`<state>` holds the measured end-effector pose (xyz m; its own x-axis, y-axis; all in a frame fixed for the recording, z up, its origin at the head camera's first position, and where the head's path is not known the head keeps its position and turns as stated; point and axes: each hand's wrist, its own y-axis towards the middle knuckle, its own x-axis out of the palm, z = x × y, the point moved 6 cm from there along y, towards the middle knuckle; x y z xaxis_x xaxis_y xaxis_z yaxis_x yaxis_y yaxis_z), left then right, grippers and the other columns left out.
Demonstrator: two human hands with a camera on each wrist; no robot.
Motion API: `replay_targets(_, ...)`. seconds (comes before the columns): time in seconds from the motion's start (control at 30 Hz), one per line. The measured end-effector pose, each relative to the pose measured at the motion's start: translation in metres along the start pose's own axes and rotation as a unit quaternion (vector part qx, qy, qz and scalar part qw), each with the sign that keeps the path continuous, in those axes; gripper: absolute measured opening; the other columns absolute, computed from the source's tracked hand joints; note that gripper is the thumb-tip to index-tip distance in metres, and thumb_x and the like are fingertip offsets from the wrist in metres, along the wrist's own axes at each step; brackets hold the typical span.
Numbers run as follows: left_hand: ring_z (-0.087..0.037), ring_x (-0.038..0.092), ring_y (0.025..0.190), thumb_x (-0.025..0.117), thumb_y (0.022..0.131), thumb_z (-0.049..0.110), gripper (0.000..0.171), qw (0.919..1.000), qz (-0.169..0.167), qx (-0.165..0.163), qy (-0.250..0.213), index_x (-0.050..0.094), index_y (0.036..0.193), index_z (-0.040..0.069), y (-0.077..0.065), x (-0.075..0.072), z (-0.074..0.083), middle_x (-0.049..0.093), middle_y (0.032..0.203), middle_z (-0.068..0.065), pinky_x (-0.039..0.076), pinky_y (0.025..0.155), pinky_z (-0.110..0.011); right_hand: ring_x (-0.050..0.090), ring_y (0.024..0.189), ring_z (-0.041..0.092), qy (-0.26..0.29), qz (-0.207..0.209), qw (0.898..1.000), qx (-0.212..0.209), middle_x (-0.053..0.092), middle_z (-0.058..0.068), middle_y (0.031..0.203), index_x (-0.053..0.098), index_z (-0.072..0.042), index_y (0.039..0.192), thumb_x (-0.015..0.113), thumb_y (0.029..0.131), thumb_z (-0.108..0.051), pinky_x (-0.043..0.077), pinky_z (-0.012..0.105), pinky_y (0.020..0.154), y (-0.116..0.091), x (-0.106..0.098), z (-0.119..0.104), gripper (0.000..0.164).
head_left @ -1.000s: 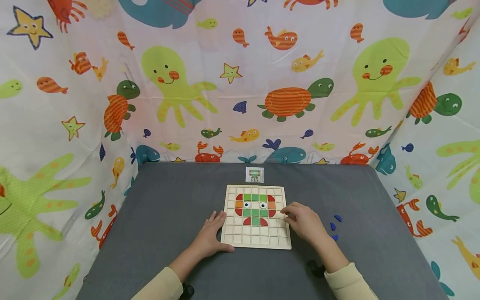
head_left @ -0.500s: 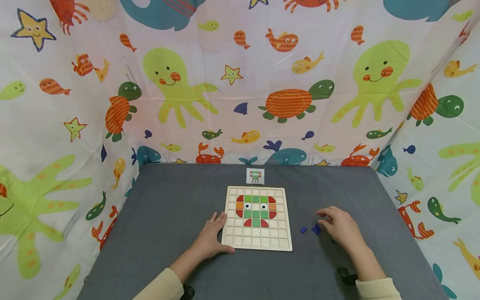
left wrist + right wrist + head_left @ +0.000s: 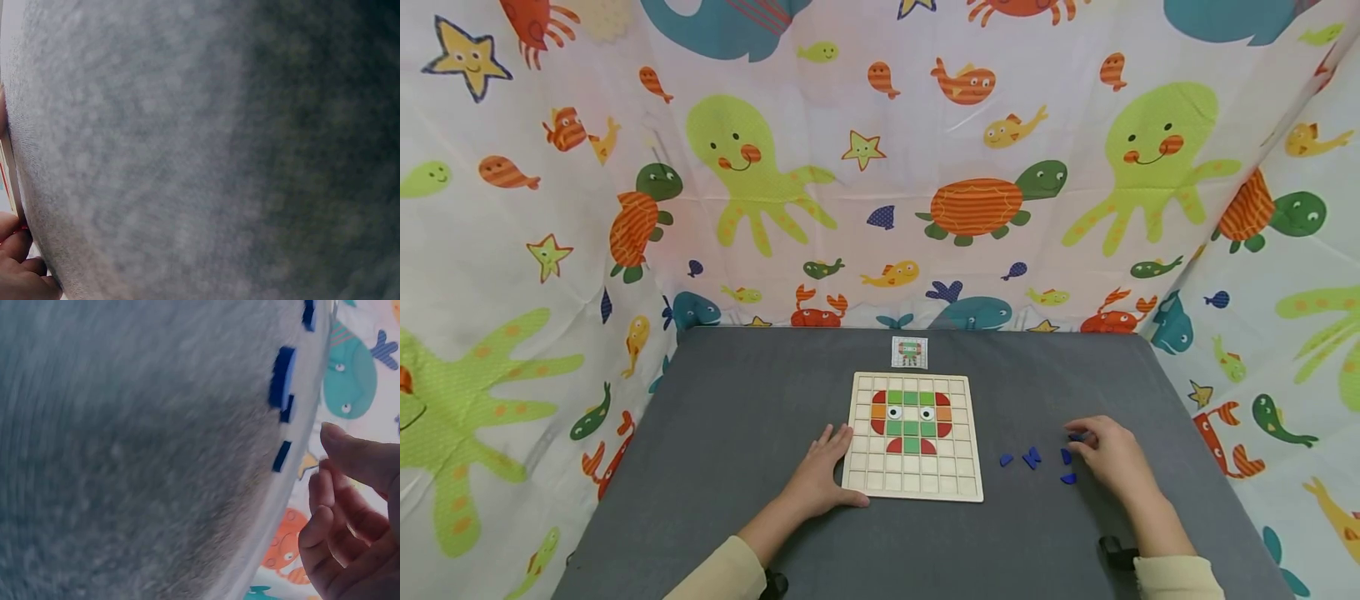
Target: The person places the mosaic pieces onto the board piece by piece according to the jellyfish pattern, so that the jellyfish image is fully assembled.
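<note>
A light wooden grid board [image 3: 925, 484] lies on the table, with green, red and orange pieces and two eye tiles [image 3: 894, 412] set in a face-like pattern. My left hand [image 3: 817, 477] rests against its left edge, fingers spread, thumb at the near left corner. To the right of the board, my right hand [image 3: 1108, 454] is over a small blue piece [image 3: 1077, 437], which shows between thumb and fingers. The right wrist view shows thumb and fingertips slightly apart; nothing is visible between them there. Several other blue pieces [image 3: 1032, 457] lie between board and right hand.
A small printed card [image 3: 910, 352] with a grid picture lies behind the board. The dark grey table [image 3: 760, 392] is bordered at back and sides by a curtain [image 3: 880, 275] printed with sea animals.
My right hand has moved from the board's right edge to the right, over the farthest blue piece. Blue pieces its arm covered before now show. My left hand stays put.
</note>
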<state>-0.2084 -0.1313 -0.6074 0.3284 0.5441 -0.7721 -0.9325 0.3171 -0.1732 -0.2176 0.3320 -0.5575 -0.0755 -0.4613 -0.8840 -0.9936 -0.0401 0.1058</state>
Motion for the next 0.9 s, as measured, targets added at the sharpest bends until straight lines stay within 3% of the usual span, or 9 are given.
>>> replay_targets(0.13, -0.033, 0.011, 0.157, 0.091, 0.065, 0.055, 0.124, 1.0, -0.001, -0.001, -0.004, 0.028, 0.161, 0.01, 0.0, 0.0, -0.001, 0.024, 0.167, -0.007, 0.016, 0.125, -0.058, 0.064, 0.087, 0.033, 0.003, -0.01, 1.0, 0.012, 0.063, 0.024, 0.115, 0.072, 0.0, 0.113, 0.078, 0.085, -0.005, 0.055, 0.056, 0.076, 0.004, 0.002, 0.011, 0.029)
replay_targets(0.4, -0.033, 0.011, 0.157, 0.092, 0.065, 0.053, 0.123, 1.0, 0.002, 0.001, -0.001, 0.028, 0.16, 0.009, 0.0, -0.001, 0.0, 0.024, 0.167, -0.008, 0.016, 0.125, -0.057, 0.063, 0.08, 0.027, 0.001, -0.047, 0.999, 0.024, 0.069, 0.016, 0.095, 0.075, 0.001, 0.108, 0.076, 0.087, -0.005, 0.053, 0.049, 0.071, 0.006, 0.006, 0.02, 0.022)
replay_targets(0.6, -0.034, 0.011, 0.157, 0.092, 0.065, 0.053, 0.123, 1.0, -0.001, 0.003, -0.002, 0.027, 0.16, 0.01, -0.001, -0.001, 0.001, 0.024, 0.167, -0.008, 0.016, 0.125, -0.058, 0.066, 0.083, 0.032, -0.001, -0.049, 0.998, 0.024, 0.073, 0.014, 0.092, 0.074, 0.001, 0.105, 0.073, 0.09, -0.007, 0.055, 0.054, 0.074, 0.009, 0.01, 0.022, 0.017)
replay_targets(0.9, -0.033, 0.011, 0.157, 0.092, 0.065, 0.053, 0.123, 1.0, -0.003, -0.001, -0.001, 0.027, 0.16, 0.009, 0.0, -0.001, 0.0, 0.024, 0.167, -0.008, 0.016, 0.125, -0.058, 0.063, 0.079, 0.025, 0.005, -0.061, 0.997, 0.036, 0.069, 0.011, 0.088, 0.07, 0.002, 0.101, 0.074, 0.09, -0.009, 0.054, 0.05, 0.072, 0.013, 0.012, 0.022, 0.016)
